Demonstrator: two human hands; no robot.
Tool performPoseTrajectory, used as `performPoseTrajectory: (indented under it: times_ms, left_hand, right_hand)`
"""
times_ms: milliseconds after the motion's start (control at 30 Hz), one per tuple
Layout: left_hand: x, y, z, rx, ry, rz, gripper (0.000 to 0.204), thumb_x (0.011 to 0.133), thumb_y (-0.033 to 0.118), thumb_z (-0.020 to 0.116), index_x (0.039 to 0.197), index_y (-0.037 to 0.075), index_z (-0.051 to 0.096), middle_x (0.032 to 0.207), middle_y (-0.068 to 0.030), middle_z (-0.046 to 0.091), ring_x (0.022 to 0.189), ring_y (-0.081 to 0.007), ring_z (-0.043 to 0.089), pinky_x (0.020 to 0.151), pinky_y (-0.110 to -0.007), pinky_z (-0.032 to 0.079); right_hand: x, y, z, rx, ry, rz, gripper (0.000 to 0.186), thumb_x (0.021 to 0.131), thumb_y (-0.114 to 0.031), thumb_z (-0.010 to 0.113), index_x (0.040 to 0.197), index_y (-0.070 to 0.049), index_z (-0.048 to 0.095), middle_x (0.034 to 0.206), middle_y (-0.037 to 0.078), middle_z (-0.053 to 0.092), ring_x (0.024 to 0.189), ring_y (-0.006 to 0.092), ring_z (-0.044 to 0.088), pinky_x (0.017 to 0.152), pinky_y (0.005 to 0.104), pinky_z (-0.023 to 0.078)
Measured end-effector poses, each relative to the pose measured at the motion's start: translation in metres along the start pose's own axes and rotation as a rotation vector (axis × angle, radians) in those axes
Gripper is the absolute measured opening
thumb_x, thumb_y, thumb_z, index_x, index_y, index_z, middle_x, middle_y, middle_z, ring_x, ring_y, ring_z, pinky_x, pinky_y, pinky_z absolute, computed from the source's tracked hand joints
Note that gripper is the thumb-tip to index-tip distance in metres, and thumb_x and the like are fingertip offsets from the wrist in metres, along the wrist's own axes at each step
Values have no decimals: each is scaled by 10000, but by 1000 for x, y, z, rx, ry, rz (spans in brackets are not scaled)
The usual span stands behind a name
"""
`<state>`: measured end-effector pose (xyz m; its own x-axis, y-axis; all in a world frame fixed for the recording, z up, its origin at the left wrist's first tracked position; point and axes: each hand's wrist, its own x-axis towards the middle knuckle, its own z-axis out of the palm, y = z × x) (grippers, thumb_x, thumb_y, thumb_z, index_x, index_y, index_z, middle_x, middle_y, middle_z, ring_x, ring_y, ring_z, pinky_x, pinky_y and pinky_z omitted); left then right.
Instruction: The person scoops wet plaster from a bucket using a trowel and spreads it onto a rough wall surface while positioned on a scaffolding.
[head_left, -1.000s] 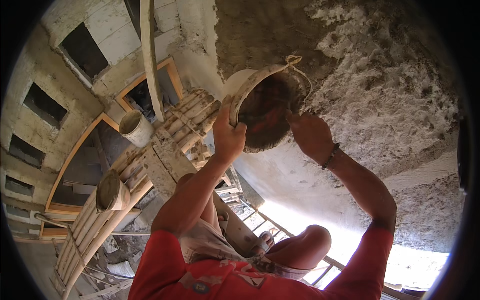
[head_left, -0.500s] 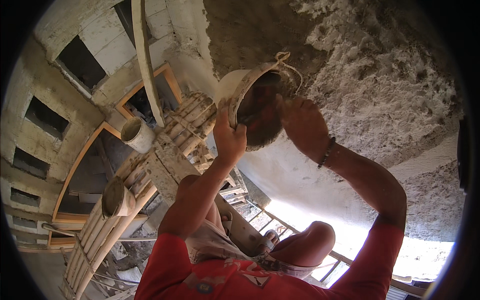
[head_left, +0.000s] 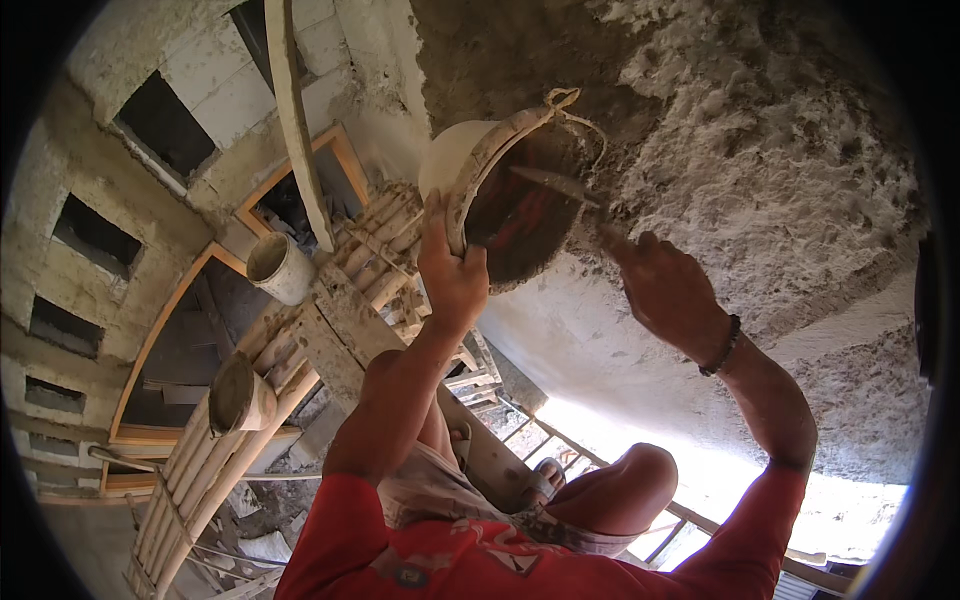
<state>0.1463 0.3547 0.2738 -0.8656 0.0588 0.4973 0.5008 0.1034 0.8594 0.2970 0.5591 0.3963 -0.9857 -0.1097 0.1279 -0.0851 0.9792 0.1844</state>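
Note:
A mud-caked pale bucket point(head_left: 455, 152) is tipped on its side against the wall, its mouth turned to the right. My left hand point(head_left: 452, 280) grips its rim, thumb over the edge. Dark wet mortar coats the inside, and a rope handle point(head_left: 563, 98) hangs at the rim's top. My right hand point(head_left: 672, 295) is closed on the handle of a trowel; the trowel blade point(head_left: 553, 183) reaches across the bucket's mouth. Behind them the plaster wall point(head_left: 765, 180) is smooth, dark and wet at upper middle, and rough and pale to the right.
Two mortar-stained buckets, one upright point(head_left: 280, 268) and one point(head_left: 240, 395) nearer, stand on a bamboo scaffold point(head_left: 205, 470) at left. A wooden pole point(head_left: 296, 130) rises beside them. Planks point(head_left: 340, 325) run beneath me. A ladder-like frame point(head_left: 560, 450) lies below, near my sandalled foot.
My right hand has drawn out of the bucket's mouth, down and to the right, bringing the trowel blade into view. My left hand still holds the bucket, which has barely shifted.

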Motion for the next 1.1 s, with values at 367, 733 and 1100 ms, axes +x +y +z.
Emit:
performPoseTrajectory:
  times_ms: [367,733,1100]
  left_hand:
    - [-10,0,3,-71,-1,109,614,760,-66,549,1368,-68,463,1468,-298,408,1398,-424,373,1147,-447,316]
    - [-8,5,-4,-199,-172,-55,694,783,-96,516,1457,-73,352,1419,-244,476,1324,-282,476,1094,-350,380]
    - [-3,-2,-16,-191,-168,-88,697,790,-86,509,1469,-68,350,1402,-210,503,1258,-212,520,1036,-306,427]
  right_hand:
    - [17,-23,41,788,-420,235,471,910,-144,560,1339,16,446,866,219,675,765,351,690,671,485,552]
    - [40,19,35,-234,166,-9,358,882,-107,578,1240,-103,574,841,113,636,770,272,659,667,390,550]
    - [21,-1,71,32,-90,-111,481,844,-111,620,1314,-58,534,805,167,629,742,296,664,623,414,558]
